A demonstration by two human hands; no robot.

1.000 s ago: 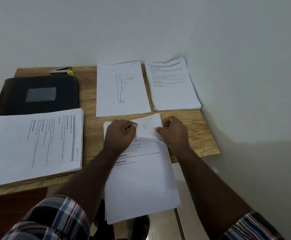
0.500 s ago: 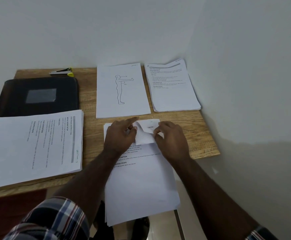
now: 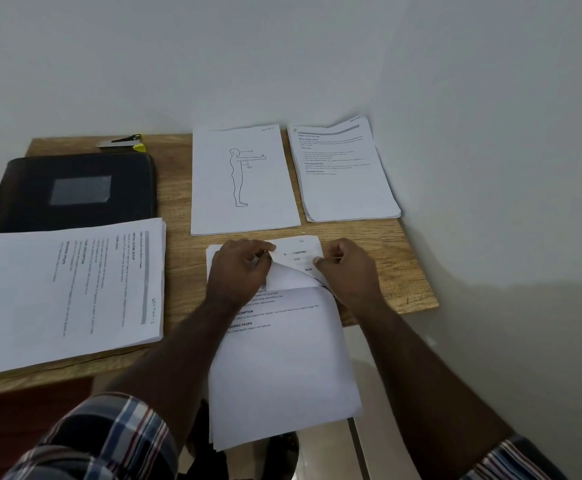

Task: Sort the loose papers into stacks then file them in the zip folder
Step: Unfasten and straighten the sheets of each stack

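Observation:
A stack of white papers point(image 3: 282, 368) lies in front of me, its near half hanging over the desk's front edge. My left hand point(image 3: 239, 271) pinches the curled-back top edges of its upper sheets. My right hand point(image 3: 346, 270) pinches the right side of those folded sheets, baring a page with printed numbers. A thick stack point(image 3: 64, 289) lies at the left. At the back, a sheet with a figure drawing point(image 3: 242, 178) and a text stack point(image 3: 345, 171) lie side by side. The black zip folder point(image 3: 75, 190) lies shut at the back left.
A stapler point(image 3: 121, 142) with a yellow tip lies behind the folder by the wall. The wooden desk point(image 3: 403, 271) ends just right of my right hand. White walls close in behind and on the right. Floor shows below the desk edge.
Both hands have peeled the upper sheets' far edge further back toward me, so a page with numbers now shows. The other stacks have not moved.

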